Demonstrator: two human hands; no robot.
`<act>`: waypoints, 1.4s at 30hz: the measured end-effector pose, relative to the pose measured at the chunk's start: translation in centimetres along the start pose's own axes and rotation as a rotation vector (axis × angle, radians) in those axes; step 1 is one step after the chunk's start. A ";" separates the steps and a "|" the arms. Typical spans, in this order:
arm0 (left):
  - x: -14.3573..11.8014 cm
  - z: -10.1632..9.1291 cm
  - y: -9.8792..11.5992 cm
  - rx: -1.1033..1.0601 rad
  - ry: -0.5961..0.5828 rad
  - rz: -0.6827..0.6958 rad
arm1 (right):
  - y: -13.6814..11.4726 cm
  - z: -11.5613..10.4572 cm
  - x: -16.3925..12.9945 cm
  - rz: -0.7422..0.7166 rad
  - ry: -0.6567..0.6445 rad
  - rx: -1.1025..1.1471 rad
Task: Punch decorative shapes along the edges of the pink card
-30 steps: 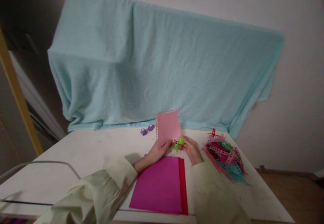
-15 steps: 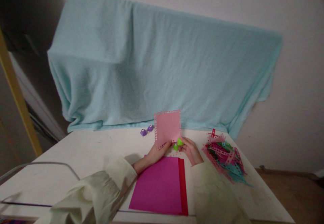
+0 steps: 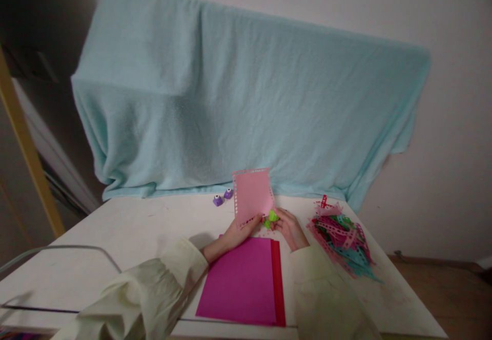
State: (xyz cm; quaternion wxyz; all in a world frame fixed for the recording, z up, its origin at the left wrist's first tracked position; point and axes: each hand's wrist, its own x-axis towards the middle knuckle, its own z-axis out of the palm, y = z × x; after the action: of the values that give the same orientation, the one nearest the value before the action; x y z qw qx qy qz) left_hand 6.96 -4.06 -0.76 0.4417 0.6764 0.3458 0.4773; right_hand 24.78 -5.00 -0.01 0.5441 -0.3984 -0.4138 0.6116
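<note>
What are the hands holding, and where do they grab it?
The left hand holds the pink paper by its bottom edge. The right hand grips the green punch at the paper's lower right corner.

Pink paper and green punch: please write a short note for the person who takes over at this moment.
Left hand: holds the pink paper upright by its lower edge.
Right hand: fingers closed on the green punch, which sits at the paper's lower right corner.
Done: punched holes run along the paper's top and left edges.
Left: the right edge is too blurred to judge; check it, and the bottom edge.
Nearby on the white table: magenta sheet over a red sheet, two purple punches, a pile of paper strips.
</note>
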 end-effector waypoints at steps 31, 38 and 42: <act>-0.1 0.1 0.2 -0.008 -0.132 0.006 | -0.9 1.1 -0.7 -0.006 0.015 -0.124; -0.1 0.0 0.0 0.026 -0.087 -0.001 | -0.4 0.5 -0.5 -0.036 -0.079 -0.130; -0.1 -0.2 0.2 0.017 -0.071 0.027 | -0.4 0.6 -0.6 -0.047 -0.093 -0.153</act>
State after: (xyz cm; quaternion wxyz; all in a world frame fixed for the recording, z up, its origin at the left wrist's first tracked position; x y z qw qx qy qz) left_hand 6.72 -4.19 -0.63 0.4413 0.7013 0.3250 0.4559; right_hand 24.38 -5.61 0.62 0.5065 -0.4002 -0.4933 0.5830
